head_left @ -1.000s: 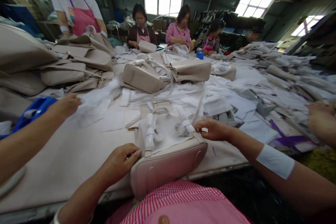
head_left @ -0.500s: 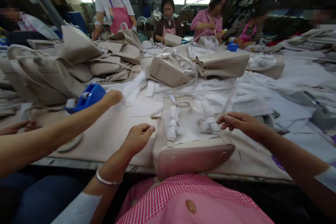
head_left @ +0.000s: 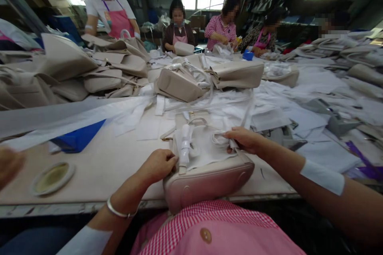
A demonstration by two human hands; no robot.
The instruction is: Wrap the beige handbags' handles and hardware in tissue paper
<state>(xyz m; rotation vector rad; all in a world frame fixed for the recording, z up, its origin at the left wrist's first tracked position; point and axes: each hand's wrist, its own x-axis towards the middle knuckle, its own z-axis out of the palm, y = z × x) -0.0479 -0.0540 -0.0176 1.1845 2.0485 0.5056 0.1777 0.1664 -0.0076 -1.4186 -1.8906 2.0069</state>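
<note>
A cream handbag (head_left: pixel 209 179) lies in front of me at the table edge, its base turned toward my apron. White wrapping covers a handle end (head_left: pixel 185 143) on its left half. My left hand (head_left: pixel 158 164) is closed at the bag's left side edge, thumb and forefinger pinched there. My right hand (head_left: pixel 245 139) has its fingers closed round the wrapped right handle end (head_left: pixel 221 138), beside a loop of strap. A white sheet (head_left: pixel 206 153) lies against the bag between the two handle ends.
At the left edge is a co-worker's blurred hand (head_left: pixel 10 165), near a blue tape dispenser (head_left: pixel 79 137) and a roll of tape (head_left: pixel 52 179). Cream bags (head_left: pixel 179 83) and white paper sheets (head_left: pixel 326 139) cover the far table. A grey dispenser (head_left: pixel 332 117) stands right.
My left hand has come to the bag's side, and my right hand has closed on the wrapped handle end. The co-worker's arm has drawn back left; a long white sheet now stretches there.
</note>
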